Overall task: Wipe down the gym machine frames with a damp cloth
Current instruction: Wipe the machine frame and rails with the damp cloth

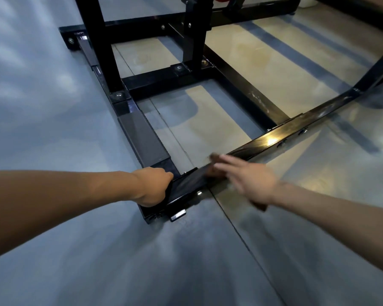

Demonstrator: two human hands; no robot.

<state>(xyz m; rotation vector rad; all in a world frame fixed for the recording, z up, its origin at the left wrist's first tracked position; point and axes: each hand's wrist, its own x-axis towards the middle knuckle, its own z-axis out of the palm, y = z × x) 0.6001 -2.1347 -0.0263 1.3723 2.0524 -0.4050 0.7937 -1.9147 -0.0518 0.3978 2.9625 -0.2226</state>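
Frame [274, 138] stiff, heavy, glossy-slick — left hand [153, 186] grips its near corner; right hand [248, 180] blurred, fingers straight, cloth [260, 205] soft, barely seen

My head view was dim and bluish overall, with one hard glare spot on the glossy black frame bar [270, 140] and pale window-like reflections across the shiny floor [53, 85]. The right hand [250, 182] was badly motion-blurred, its fingers smeared, while the left hand [153, 186] stayed fairly sharp. Wide-angle distortion bent the straight bars and stretched my forearms toward the edges.
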